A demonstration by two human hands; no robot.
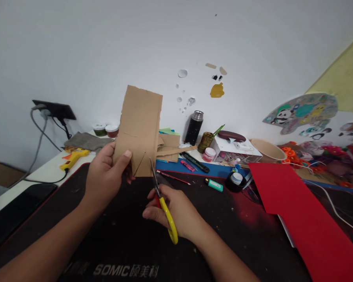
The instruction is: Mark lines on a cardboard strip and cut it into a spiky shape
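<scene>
My left hand grips a tall piece of brown cardboard by its lower left edge, thumb in front and fingers behind. Two slanting dark lines meet low on the cardboard, and a fainter line crosses above them. In my right hand is a pair of scissors with yellow and red handles. Their blades point up at the cardboard's lower right part, overlapping it in view; whether they touch it I cannot tell. The cardboard is upright above the black desk mat.
Behind lie cardboard scraps, a dark green cutter and a black thermos. A yellow glue gun and a phone are at left. Red sheet covers the right side. A teal lighter sits near a black bowl.
</scene>
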